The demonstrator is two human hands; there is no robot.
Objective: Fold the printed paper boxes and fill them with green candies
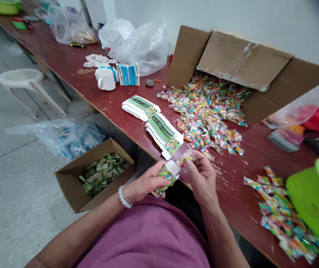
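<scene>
In my left hand (150,182) is a small green printed candy box (165,180), its white top flap standing open. My right hand (204,173) pinches a clear packet of colourful candies (186,158) right at the mouth of that box. Just beyond, two rows of flattened green boxes (163,130) lie overlapped on the dark red table (114,108). A heap of similar candy packets (206,111) spills from a large cardboard carton (245,56) on its side.
On the floor at left, a carton (72,186) holds many filled green boxes, beside a plastic bag (64,137) and a white stool (22,78). A white mug (106,79) stands farther along the table. More packets (284,212) lie by a lime-green basin (312,190) at right.
</scene>
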